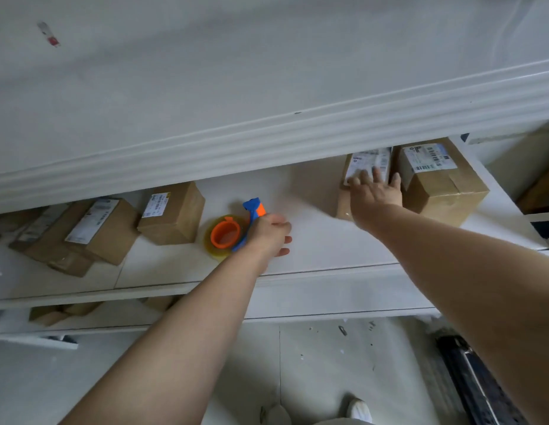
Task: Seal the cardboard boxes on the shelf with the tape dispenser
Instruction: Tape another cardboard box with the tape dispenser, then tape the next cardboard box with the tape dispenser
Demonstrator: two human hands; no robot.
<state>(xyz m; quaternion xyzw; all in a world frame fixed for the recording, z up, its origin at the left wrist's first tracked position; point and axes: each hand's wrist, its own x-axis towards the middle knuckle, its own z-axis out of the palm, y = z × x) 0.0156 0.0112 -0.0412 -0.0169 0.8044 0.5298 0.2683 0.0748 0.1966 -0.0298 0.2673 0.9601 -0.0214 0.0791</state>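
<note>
An orange and blue tape dispenser point(233, 231) with a roll of clear tape lies on the white shelf point(322, 246). My left hand point(271, 236) is against the right side of its blue handle, with fingers stretched out to the right and not wrapped round it. My right hand point(376, 188) lies flat with spread fingers on top of a labelled cardboard box point(343, 207). A larger labelled box point(445, 191) stands just right of it. Another box point(172, 214) stands left of the dispenser, and more boxes point(98, 231) lie further left.
The upper shelf board point(267, 139) overhangs and hides the back of the shelf. Small boxes point(49, 315) lie on the lower shelf at the left. Below are the floor, a shoe point(360, 409) and a dark object point(475, 381) at the bottom right.
</note>
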